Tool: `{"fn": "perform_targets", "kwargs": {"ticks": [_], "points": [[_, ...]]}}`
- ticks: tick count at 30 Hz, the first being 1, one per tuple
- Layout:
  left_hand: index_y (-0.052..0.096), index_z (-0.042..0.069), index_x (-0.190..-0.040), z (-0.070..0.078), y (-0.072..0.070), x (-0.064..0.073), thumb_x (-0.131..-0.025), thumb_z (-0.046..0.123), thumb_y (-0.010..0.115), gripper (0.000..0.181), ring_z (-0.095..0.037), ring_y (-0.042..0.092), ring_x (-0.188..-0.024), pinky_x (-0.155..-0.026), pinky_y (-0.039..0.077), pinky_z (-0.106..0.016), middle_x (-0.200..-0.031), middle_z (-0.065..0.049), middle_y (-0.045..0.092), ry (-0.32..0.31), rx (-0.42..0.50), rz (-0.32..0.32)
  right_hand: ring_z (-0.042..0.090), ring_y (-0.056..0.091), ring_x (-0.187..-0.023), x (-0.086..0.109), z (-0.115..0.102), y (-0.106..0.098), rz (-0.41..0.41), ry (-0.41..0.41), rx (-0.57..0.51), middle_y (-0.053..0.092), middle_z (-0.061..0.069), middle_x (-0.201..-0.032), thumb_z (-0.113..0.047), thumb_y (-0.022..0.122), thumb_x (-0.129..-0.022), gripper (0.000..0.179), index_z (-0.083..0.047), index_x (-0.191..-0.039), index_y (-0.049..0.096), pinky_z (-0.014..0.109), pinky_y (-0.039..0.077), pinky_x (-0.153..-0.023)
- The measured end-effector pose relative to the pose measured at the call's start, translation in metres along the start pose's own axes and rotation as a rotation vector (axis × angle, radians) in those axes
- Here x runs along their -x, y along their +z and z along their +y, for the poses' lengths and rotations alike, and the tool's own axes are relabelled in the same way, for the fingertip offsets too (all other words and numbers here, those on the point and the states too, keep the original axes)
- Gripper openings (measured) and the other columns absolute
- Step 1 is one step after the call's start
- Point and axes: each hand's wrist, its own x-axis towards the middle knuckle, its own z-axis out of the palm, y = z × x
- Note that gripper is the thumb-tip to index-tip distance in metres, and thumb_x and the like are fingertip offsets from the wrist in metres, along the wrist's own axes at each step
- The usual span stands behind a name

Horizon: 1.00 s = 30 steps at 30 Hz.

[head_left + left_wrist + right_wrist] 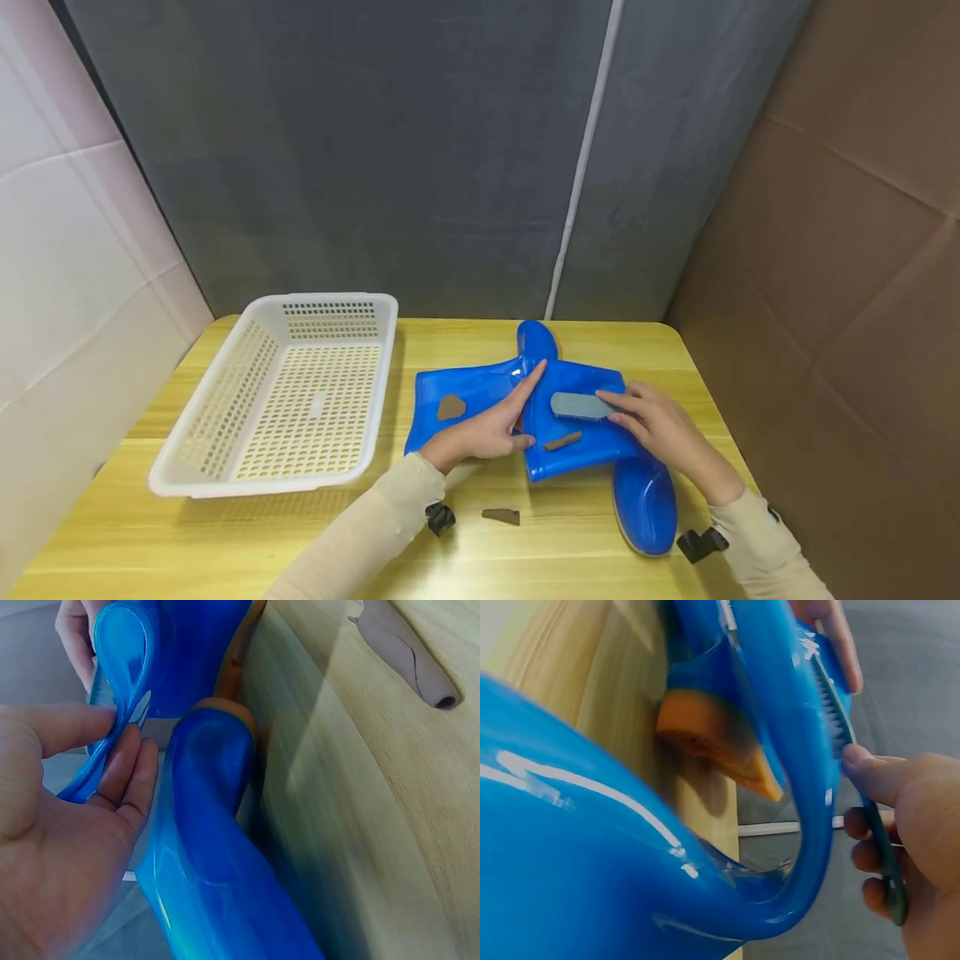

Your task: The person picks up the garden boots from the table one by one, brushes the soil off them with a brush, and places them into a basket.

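Two blue rain boots lie on the table. The nearer boot (573,454) has its shaft opening toward the left and its foot toward the front right. My left hand (491,429) pinches the rim of that opening between thumb and fingers, its index finger stretched along the shaft. My right hand (663,425) grips a grey-green brush (577,406), its bristles against the shaft of the same boot. A thin brown strip (562,441) sits on this shaft below the brush. On the other boot (468,379), partly beneath, is a flat brown patch (451,407).
A white perforated plastic basket (386,375) stands on the left of the wooden table (247,542). A rolled brown piece (501,517) lies near the front of the table. A grey curtain (360,167) hangs behind, and a brown one (847,292) on the right.
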Motion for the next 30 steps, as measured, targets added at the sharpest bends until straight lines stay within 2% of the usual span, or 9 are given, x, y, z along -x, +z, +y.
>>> {"fn": "perform_targets", "kwargs": {"ticks": [4,9,16,18,30], "points": [[-0.019,0.041,-0.154,0.001,0.000,-0.001,-0.096,0.006,0.059,0.104,-0.029,0.005,-0.157,-0.124,0.022,-0.051,-0.169,0.001,-0.012,0.027,-0.005,-0.003,0.004,0.043,-0.078,-0.001,0.001,0.002,0.022,-0.071,0.071,0.054,-0.009,-0.086,-0.028,0.069,-0.092,0.044,-0.029,-0.135,0.062,0.020,0.040,-0.068],[-0.018,0.040,-0.155,0.002,0.000,-0.001,-0.096,0.004,0.056,0.102,-0.029,0.003,-0.157,-0.125,0.021,-0.051,-0.169,0.002,-0.012,0.040,-0.011,0.005,0.001,0.039,-0.075,0.000,0.001,0.001,-0.040,-0.141,0.060,0.048,-0.015,-0.081,-0.029,0.069,-0.092,0.042,-0.029,-0.133,0.064,0.018,0.037,-0.067],[-0.019,0.042,-0.154,0.000,0.001,-0.001,-0.096,0.004,0.057,0.103,-0.030,0.003,-0.157,-0.124,0.021,-0.052,-0.169,0.002,-0.012,0.005,-0.021,0.016,0.000,0.045,-0.079,0.006,-0.005,-0.001,-0.218,-0.136,0.012,0.052,-0.015,-0.084,-0.036,0.063,-0.095,0.038,-0.032,-0.133,0.064,0.018,0.044,-0.070],[-0.019,0.041,-0.154,-0.001,0.001,-0.002,-0.096,0.004,0.057,0.103,-0.031,0.004,-0.157,-0.124,0.022,-0.053,-0.169,0.001,-0.012,-0.004,-0.019,0.020,0.000,0.045,-0.080,0.008,-0.008,-0.001,-0.243,-0.127,0.000,0.052,-0.015,-0.084,-0.037,0.062,-0.096,0.037,-0.032,-0.133,0.064,0.018,0.044,-0.070],[-0.018,0.039,-0.155,-0.007,0.000,-0.005,-0.093,0.002,0.058,0.105,-0.033,0.008,-0.156,-0.123,0.025,-0.053,-0.169,-0.002,-0.011,-0.007,-0.006,0.044,-0.001,0.042,-0.077,0.019,-0.026,-0.002,-0.252,-0.132,0.021,0.051,-0.016,-0.082,-0.035,0.063,-0.095,0.035,-0.029,-0.129,0.067,0.017,0.041,-0.065]]}}
